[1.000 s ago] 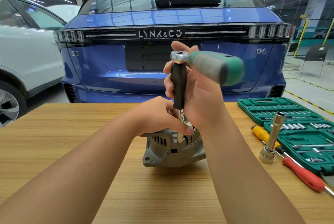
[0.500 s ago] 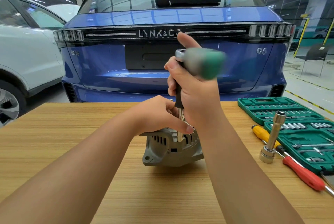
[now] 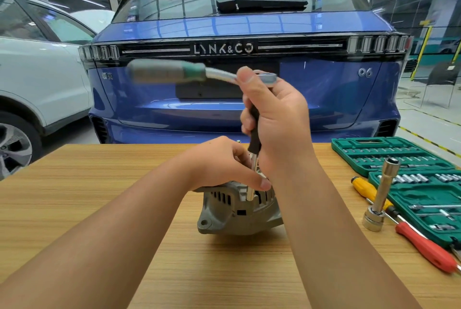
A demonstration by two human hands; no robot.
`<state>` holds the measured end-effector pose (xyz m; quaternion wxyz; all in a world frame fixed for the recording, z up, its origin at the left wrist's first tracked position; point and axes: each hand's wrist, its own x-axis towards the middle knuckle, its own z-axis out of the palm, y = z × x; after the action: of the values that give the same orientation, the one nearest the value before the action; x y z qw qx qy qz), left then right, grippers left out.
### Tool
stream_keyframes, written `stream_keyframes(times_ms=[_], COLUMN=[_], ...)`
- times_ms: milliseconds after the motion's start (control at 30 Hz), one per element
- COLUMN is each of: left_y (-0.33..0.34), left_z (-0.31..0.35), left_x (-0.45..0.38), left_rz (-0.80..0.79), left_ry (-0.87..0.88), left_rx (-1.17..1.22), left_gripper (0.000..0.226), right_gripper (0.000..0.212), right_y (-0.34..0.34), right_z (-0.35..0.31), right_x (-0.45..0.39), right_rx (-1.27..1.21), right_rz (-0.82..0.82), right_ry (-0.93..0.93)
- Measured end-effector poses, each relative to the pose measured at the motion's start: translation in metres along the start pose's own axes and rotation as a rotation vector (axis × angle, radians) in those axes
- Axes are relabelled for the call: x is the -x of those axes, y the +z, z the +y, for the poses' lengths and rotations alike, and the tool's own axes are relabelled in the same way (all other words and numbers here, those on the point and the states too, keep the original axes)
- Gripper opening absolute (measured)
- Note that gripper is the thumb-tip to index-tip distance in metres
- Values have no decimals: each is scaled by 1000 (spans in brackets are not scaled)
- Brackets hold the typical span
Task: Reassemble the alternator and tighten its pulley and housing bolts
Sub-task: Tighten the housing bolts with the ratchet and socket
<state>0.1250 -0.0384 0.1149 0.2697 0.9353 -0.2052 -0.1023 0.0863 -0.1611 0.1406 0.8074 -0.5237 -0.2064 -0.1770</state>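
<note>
1. Two bare forearms reach in from the lower edge over the wooden table [image 3: 74,184], which bears everything in the foreground.
2. The alternator [image 3: 234,211] sits near the middle of the table, its slotted grey housing facing the camera and a mounting ear with a hole at its lower left.
3. The left hand [image 3: 219,164] rests on top of the alternator. Its fingers are curled over the upper housing, and the thumb lies along the front rim, its tip just beside the metal shaft. How the farther fingers lie is hidden by the back of the hand.
4. The right hand [image 3: 277,121] is wrapped around the black upright extension bar [image 3: 254,139]. Its fingers are curled tight around the grip, and the thumb is raised, pressing against the ratchet's head.
5. The bar's bare metal lower end comes down onto the alternator's top edge, between the two hands.
6. The ratchet handle [image 3: 167,71], grey and green, juts out to the left from the top of the bar, blurred.
7. To the right on the table stand a long metal socket [image 3: 379,196], a yellow-handled screwdriver [image 3: 366,191] and a red-handled screwdriver [image 3: 426,248], beside an open green tool case [image 3: 411,184].
8. Beyond the table stands a blue car [image 3: 237,29], rear-on, with a white car [image 3: 37,71] at the left.
</note>
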Motion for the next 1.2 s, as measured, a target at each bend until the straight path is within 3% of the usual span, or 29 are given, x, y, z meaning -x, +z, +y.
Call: stream_keyframes(times_ms=[67, 167, 233, 367, 467, 633, 733, 867, 1033, 1167, 1200], left_y=[0, -1, -1, 0, -1, -1, -1, -1, 1, -1, -1], left_z=[-1, -2, -2, 0, -2, -1, 0, 0, 0, -2, -3], left_x=[-1, -1, -1, -2, 0, 4, 4, 4, 3, 2, 2], left_rz=[3, 23, 17, 29, 32, -1, 3, -8, 16, 23, 26], left_ry=[8, 11, 13, 1, -9, 27, 29, 33, 0, -2, 0], left_rx=[0, 17, 23, 0, -1, 26, 20, 24, 27, 27, 24], left_gripper=[64, 60, 59, 58, 60, 55, 58, 62, 57, 50, 52], right_gripper=[19, 6, 19, 36, 39, 51, 55, 49, 29, 8, 21], right_y=[-3, -4, -4, -2, -2, -5, -7, -4, -4, -8, -7], right_z=[-1, -4, -4, -1, -1, 0, -1, -5, -4, -8, -6], right_x=[-3, -4, -1, 4, 3, 4, 1, 2, -1, 0, 0], right_rx=[70, 5, -88, 46, 36, -240, -224, -185, 93, -7, -21], right_rz=[54, -50, -73, -98, -139, -299, -306, -226, 90, -91, -126], right_ry=[17, 105, 66, -156, -124, 0, 25, 74, -34, 77, 52])
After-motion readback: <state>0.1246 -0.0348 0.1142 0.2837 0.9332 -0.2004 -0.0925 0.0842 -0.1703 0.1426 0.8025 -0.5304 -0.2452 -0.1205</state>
